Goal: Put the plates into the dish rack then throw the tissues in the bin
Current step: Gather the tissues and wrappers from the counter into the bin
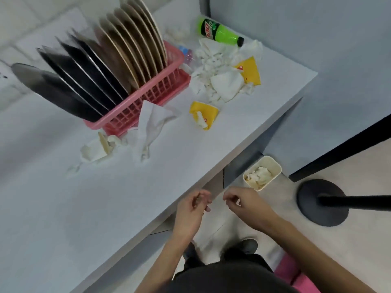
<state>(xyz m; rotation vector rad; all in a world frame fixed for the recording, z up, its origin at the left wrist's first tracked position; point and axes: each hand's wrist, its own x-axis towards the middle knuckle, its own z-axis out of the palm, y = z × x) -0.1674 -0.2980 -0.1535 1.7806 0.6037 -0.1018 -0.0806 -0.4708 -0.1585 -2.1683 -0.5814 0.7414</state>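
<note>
- The plates stand on edge in the pink dish rack (163,89) at the far left of the tabletop (84,208): beige plates (135,43) at the far end, dark plates (80,81) at the near end, all leaning left. I see none loose on the tabletop, so that half of the task looks done.
- The tissues remain. A large crumpled heap (218,81) lies right of the rack, a long twisted tissue (152,125) leans against the rack's near wall, and a smaller wad (95,151) lies near left of it.
- They should be very light, soft and easy to crush. A loose pinch or a scoop from above would gather several at once, though scraps may drop.
- The cream bin (271,180) stands on the floor below the tabletop's right edge and already holds some crumpled tissue.
- Two yellow paper cartons (204,115) sit among the tissues, one with a tissue stuffed inside. A green soda bottle (220,32) lies at the far edge.
- The left hand (192,210) and right hand (245,204) hover at the near tabletop edge, well apart from the tissues. Each grip is loosely curled and appears empty, though blur hides the fingertips.
</note>
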